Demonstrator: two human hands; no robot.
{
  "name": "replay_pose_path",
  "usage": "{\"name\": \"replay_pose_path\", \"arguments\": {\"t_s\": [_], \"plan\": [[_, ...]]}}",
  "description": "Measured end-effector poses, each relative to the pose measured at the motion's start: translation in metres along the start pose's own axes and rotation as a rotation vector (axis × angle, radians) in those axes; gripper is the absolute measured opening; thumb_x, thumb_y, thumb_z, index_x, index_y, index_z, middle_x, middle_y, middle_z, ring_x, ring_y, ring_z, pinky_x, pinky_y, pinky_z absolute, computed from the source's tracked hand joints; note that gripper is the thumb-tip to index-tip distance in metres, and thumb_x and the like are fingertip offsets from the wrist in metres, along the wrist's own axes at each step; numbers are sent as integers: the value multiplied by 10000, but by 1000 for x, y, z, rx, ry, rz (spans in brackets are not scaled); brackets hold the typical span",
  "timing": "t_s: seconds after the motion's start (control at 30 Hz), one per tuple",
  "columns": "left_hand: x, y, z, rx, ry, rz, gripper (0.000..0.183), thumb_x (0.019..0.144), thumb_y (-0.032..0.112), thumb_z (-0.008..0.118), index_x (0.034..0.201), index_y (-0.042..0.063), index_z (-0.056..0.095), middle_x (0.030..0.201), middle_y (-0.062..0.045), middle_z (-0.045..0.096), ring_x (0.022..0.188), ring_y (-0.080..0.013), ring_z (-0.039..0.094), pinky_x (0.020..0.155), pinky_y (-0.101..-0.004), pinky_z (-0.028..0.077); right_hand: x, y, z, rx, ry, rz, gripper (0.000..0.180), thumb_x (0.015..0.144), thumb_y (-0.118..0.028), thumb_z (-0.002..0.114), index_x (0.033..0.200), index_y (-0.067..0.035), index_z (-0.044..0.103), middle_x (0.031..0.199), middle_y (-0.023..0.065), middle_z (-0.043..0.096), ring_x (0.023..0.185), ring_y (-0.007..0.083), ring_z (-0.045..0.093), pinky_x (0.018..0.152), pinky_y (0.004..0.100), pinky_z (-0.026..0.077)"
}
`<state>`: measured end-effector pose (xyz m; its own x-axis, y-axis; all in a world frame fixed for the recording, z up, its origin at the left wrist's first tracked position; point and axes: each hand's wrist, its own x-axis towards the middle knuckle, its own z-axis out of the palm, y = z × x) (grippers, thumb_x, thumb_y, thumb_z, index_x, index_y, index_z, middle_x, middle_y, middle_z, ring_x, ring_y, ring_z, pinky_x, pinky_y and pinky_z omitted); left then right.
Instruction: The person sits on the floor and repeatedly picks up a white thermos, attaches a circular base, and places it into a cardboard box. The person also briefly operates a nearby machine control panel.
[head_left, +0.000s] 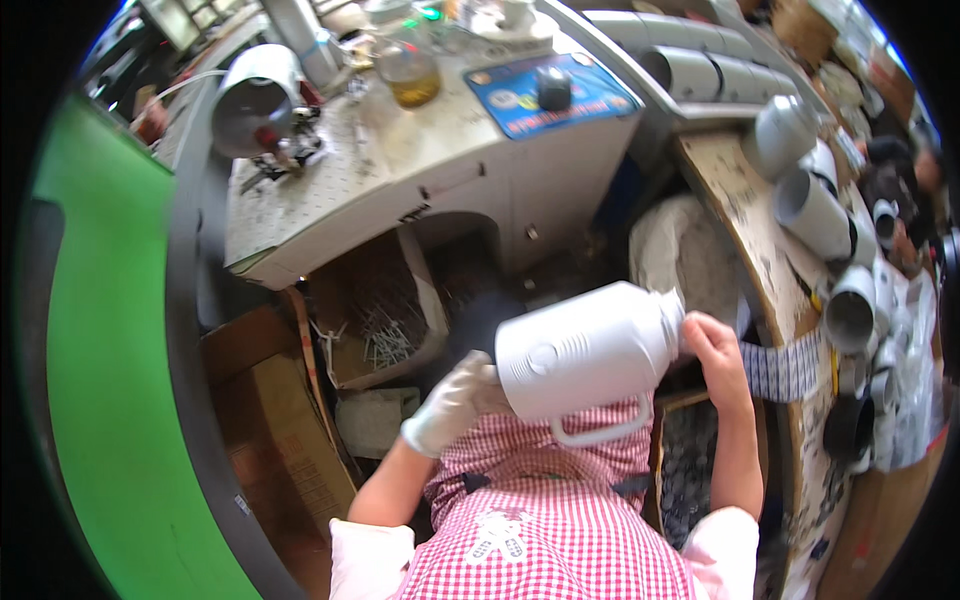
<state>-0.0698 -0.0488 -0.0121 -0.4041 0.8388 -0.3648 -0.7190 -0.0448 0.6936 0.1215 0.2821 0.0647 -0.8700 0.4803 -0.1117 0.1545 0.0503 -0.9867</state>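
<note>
A white plastic jug body with a side handle and a threaded neck lies sideways between my hands, above my lap. At its wide base end, my left hand, in a pale glove, holds it; the fingertips are partly hidden there. Bare-skinned, my right hand grips the neck end at the right. The jug's handle points down towards my checked apron.
Ahead stands a white workbench with a glass jar of yellowish liquid, a blue mat and a white cylinder. A cardboard box of metal rods sits beneath. At right, a wooden bench holds more cylinders.
</note>
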Motion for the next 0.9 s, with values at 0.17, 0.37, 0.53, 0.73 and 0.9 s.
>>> {"name": "replay_pose_path", "arguments": {"t_s": [0.17, 0.37, 0.53, 0.73, 0.9], "plan": [[39, 1, 43, -258, -182, -81, 635, 980, 335, 727, 1491, 26, 510, 1366, -92, 661, 1236, -218, 645, 1030, -403, 550, 26, -30, -4, -983, 133, -527, 190, 975, -168, 708, 972, 7, 782, 1069, 127, 726, 945, 224, 669, 843, 336, 519], [83, -35, -5, -345, -421, -63, 622, 971, 170, 732, 1514, 33, 462, 1362, -91, 649, 1247, -217, 646, 1058, -390, 543, 109, -137, 83, -738, 127, -627, 118, 974, -95, 679, 1026, -32, 763, 954, 128, 726, 857, 280, 697, 763, 365, 549], [76, -58, -39, -291, -386, -55, 674, 940, 131, 750, 1538, 32, 457, 1400, -93, 634, 1317, -219, 574, 1135, -402, 440, 263, -174, 243, -664, -313, -573, 542, 975, -466, 689, 1266, -9, 667, 943, 213, 744, 929, 390, 727, 821, 454, 556], [79, -55, -39, -219, -358, -78, 691, 891, 126, 795, 1504, 26, 492, 1413, -80, 630, 1291, -216, 601, 1074, -387, 496, 387, -223, 389, -888, -90, -741, 454, 861, -454, 725, 1005, -25, 750, 957, 189, 767, 915, 330, 765, 775, 441, 602], [87, -54, -40, -219, -340, -156, 712, 866, 116, 793, 1502, 12, 489, 1385, -87, 643, 1264, -231, 610, 1090, -403, 472, 428, -210, 398, -332, 234, -791, 223, 887, -73, 621, 1039, 81, 674, 881, 275, 731, 812, 431, 744, 750, 480, 603]]}}
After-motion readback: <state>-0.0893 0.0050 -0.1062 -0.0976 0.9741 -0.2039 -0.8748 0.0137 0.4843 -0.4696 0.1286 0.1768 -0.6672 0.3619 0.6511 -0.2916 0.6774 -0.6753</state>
